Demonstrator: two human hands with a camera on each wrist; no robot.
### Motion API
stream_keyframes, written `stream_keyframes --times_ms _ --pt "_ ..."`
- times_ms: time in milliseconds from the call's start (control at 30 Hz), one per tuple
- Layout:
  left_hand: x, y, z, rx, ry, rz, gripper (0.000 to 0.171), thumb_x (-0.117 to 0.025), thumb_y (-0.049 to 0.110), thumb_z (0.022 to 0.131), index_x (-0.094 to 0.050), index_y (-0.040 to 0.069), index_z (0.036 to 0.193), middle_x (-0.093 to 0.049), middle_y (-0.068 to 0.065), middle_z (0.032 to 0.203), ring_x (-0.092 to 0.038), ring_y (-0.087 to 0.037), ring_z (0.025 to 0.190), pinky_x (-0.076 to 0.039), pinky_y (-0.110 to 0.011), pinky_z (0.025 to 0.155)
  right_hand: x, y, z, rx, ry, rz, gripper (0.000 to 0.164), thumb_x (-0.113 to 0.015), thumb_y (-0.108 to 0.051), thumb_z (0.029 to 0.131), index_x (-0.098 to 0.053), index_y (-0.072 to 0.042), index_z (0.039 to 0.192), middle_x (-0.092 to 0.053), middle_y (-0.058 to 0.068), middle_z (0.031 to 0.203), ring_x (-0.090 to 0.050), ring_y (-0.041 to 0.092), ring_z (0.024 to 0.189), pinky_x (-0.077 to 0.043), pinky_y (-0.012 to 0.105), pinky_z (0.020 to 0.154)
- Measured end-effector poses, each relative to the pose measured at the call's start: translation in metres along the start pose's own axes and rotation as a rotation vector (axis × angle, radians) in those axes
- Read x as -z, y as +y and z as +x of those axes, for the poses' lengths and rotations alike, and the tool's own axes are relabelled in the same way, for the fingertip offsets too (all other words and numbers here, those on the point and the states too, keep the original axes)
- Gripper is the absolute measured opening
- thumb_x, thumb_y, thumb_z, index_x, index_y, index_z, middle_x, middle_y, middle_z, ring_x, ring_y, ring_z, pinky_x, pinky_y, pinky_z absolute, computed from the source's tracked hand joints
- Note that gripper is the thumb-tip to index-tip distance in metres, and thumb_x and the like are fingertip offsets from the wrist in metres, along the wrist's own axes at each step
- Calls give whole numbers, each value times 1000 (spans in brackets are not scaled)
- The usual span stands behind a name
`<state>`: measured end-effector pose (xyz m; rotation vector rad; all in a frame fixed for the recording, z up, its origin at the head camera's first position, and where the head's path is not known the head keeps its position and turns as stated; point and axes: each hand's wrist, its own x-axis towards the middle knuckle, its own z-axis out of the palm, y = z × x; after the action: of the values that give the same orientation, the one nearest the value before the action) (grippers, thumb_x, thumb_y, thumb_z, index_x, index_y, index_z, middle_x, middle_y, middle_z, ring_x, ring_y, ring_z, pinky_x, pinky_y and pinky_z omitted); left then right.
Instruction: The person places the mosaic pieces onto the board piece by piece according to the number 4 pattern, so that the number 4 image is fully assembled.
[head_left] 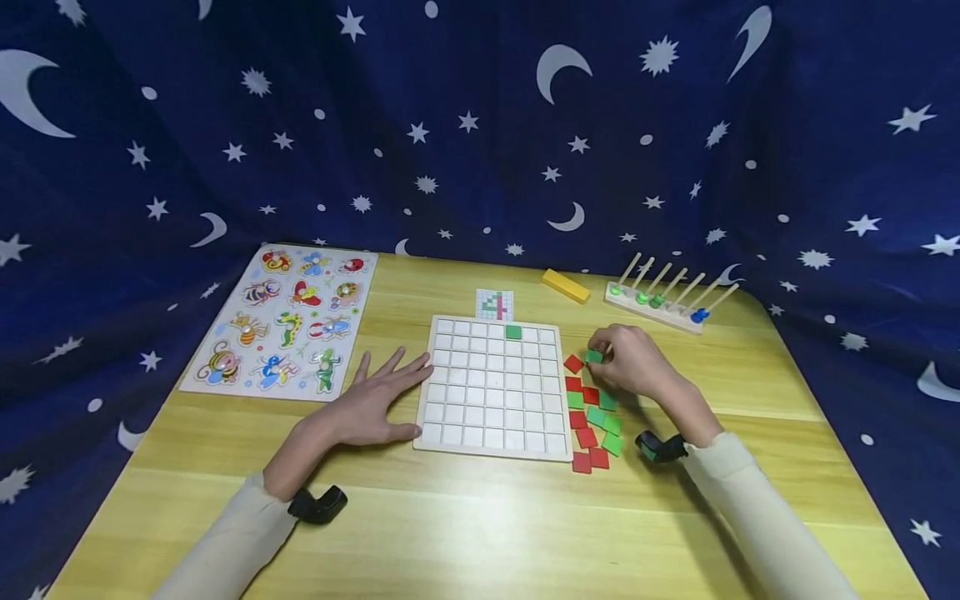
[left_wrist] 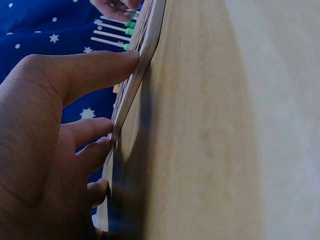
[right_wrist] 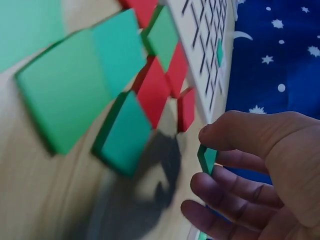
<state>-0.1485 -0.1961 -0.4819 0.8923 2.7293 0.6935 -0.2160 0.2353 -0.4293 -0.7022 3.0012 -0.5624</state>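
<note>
A white grid board (head_left: 477, 392) with a pale wooden frame lies in the middle of the table, a single green tile (head_left: 513, 332) in its top row. With fingers spread, my left hand (head_left: 372, 400) touches the board's left edge; thumb and fingertips rest along the rim in the left wrist view. Right of the board, my right hand (head_left: 637, 360) pinches a green square tile (right_wrist: 208, 159) between thumb and fingers. Loose red tiles (head_left: 577, 420) and green tiles (head_left: 612, 442) lie scattered below that hand, some overlapping.
A small card (head_left: 495, 305) with a coloured figure 4 touches the board's top edge. An insect puzzle board (head_left: 300, 312) lies at the left. Toward the back right are a yellow block (head_left: 566, 286) and a peg rack (head_left: 654, 313) with beads. A starry blue curtain (head_left: 480, 117) hangs behind.
</note>
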Motion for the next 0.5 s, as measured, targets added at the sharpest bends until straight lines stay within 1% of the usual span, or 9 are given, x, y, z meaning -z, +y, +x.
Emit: stream_keyframes --times_ms 100,267,500 --pt "1 0 0 -2 4 -1 90 -71 52 86 -29 22 160 -15 5 166 -3 -30 152 12 -66 113 0 -9 6 27 14 20 20 -82 -6 78 -74 -1 95 -66 9 85 -64 25 75 -54 40 65" --pt "1 2 0 -9 6 -8 89 -71 52 86 -30 22 159 -16 4 166 -4 -30 152 11 -66 113 -3 -28 17 56 22 58 22 -81 -4 78 -74 1 98 -65 11 87 -66 23 74 -56 39 66" --pt "0 -1 0 -1 -3 -4 90 -71 52 86 -28 23 160 -14 5 166 -2 -30 152 13 -65 113 -8 -51 32 83 11 81 25 -81 -5 77 -74 1 101 -64 10 90 -67 22 74 -57 37 65"
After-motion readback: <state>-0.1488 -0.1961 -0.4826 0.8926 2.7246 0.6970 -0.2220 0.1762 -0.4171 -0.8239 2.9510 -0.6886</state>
